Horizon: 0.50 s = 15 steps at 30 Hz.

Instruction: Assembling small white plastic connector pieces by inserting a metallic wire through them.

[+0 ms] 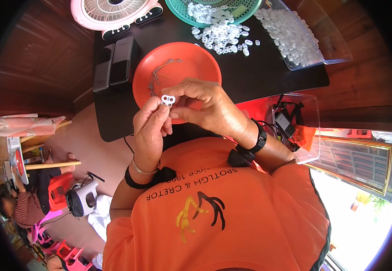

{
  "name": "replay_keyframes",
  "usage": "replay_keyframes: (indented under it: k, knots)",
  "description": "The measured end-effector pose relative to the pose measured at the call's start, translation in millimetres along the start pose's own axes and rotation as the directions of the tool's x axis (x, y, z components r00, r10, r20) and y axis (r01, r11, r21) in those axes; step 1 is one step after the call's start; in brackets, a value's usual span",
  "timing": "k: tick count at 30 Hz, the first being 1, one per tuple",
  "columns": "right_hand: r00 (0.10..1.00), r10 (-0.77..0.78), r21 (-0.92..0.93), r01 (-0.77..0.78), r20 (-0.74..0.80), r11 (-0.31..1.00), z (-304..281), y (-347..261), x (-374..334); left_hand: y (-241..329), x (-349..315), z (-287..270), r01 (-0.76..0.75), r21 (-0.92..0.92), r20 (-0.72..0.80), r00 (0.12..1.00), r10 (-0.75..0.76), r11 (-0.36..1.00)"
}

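Note:
A small white plastic piece with two round holes is held up over the near edge of an orange-red bowl. My left hand pinches it from below between thumb and fingertips. My right hand curls in from the right, its index finger and thumb closed at the piece's right side. Whether a smaller part sits between those right fingertips cannot be made out. Inside the bowl lie several small grey metal pins and a thin yellowish strip.
Loose white pieces lie before a green basket. A clear bin of similar pieces stands right. Grey boxes and a pink fan stand left on the black table. Another person sits far left.

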State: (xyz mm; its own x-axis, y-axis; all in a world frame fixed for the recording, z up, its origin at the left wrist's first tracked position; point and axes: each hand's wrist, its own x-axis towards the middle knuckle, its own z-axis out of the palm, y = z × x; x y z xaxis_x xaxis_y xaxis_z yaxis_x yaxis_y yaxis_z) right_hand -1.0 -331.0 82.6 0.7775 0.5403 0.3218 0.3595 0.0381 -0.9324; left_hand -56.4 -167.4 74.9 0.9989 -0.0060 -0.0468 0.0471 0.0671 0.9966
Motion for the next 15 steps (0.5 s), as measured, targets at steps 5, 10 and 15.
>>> replay_keyframes:
  k: [5, 10, 15]
  knots:
    - [0.997, -0.082, -0.159, 0.079, -0.009, 0.984, -0.6, 1.4, -1.5, -1.0, -0.4, 2.0, 0.04, -0.039, -0.012, 0.999, -0.041, 0.998]
    - [0.987, -0.161, -0.226, 0.157, 0.002, 0.961, 1.9, -0.3, -2.0, -1.5, 0.6, 4.0, 0.052, -0.078, -0.031, 0.998, -0.055, 0.996]
    - [0.976, -0.216, -0.344, 0.197, -0.02, 0.918, 7.3, -6.5, -2.7, 0.7, -0.5, 7.0, 0.069, -0.073, -0.082, 0.994, -0.075, 0.995]
